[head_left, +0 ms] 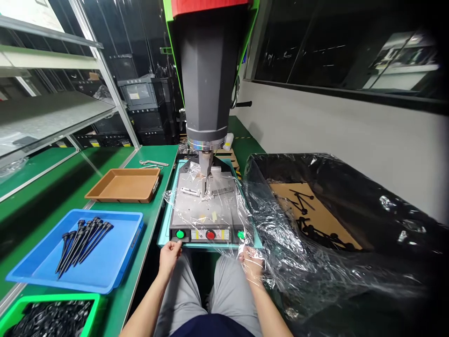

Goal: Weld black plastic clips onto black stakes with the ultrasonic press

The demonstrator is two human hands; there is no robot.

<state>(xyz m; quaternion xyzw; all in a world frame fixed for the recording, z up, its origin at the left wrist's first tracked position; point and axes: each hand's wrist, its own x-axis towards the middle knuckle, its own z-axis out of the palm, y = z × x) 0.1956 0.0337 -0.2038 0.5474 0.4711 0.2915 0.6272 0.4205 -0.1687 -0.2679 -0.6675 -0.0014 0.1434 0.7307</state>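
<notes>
two hands (170, 257) sit near two green buttons (180, 234).

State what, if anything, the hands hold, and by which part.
It cannot be told: left hand and right hand curl at the machine's front edge, clear plastic over the right.

1. Our left hand (170, 257) sits near the left front corner of the bench (163, 240), its fingers curled into a loose fist.
2. Our right hand (251, 264) sits near the right front corner, its fingers bent; we cannot tell how tightly they close.
3. Our left forearm (149, 299) and right forearm (267, 304) are bare and slant inward toward the front edge, with wrists nearly straight.
4. Our legs (229, 292) point forward between the forearms, knees apart.
</notes>
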